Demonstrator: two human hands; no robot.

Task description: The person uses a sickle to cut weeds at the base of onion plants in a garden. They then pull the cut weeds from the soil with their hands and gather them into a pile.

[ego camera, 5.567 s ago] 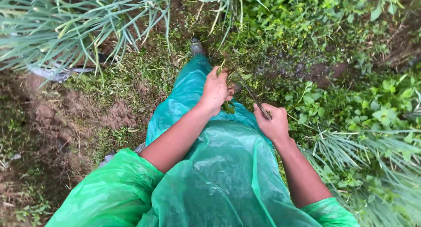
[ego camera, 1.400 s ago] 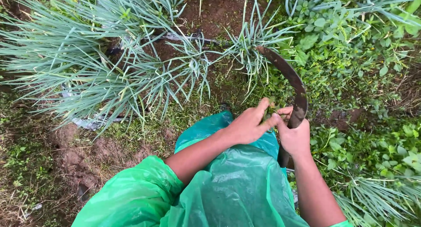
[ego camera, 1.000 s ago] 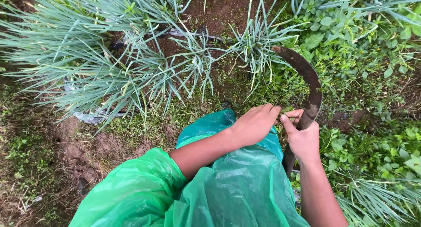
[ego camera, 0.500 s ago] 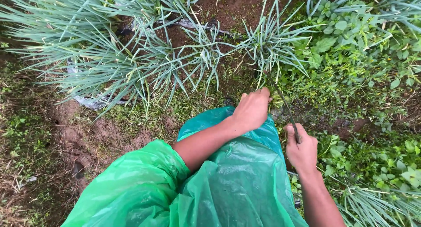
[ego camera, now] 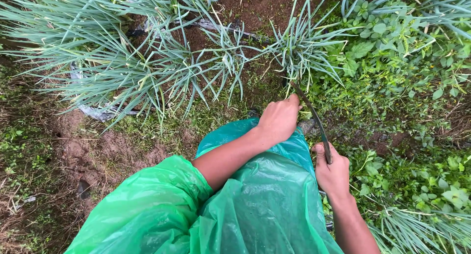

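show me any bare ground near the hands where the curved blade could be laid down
Bare brown soil lies left of the green plastic raincoat, below the bluish grass-like clumps; another bare strip sits between clumps at top. Around the left hand, the right hand and its curved dark sickle, broadleaf weeds crowd everything.

Outdoors, garden plot, no walls or furniture. Ground = damp brown soil (ego camera: 83, 151) w/ patchy short grass (ego camera: 162, 131), bare strip at upper centre btw plants. Clumps of long, thin blue-green leaves (ego camera: 98, 53) spread across top left; another clump (ego camera: 299, 43) at top centre. Grey plastic sheet scrap (ego camera: 98, 112) lies under the left clump, partly hidden. Right side: dense broad-leaf weeds (ego camera: 392, 43), low ground cover below them. More thin-leaf plants (ego camera: 417, 224) at bottom right. Light: soft, even daylight, no hard shadows. Dry straw-like litter at lower left edge.
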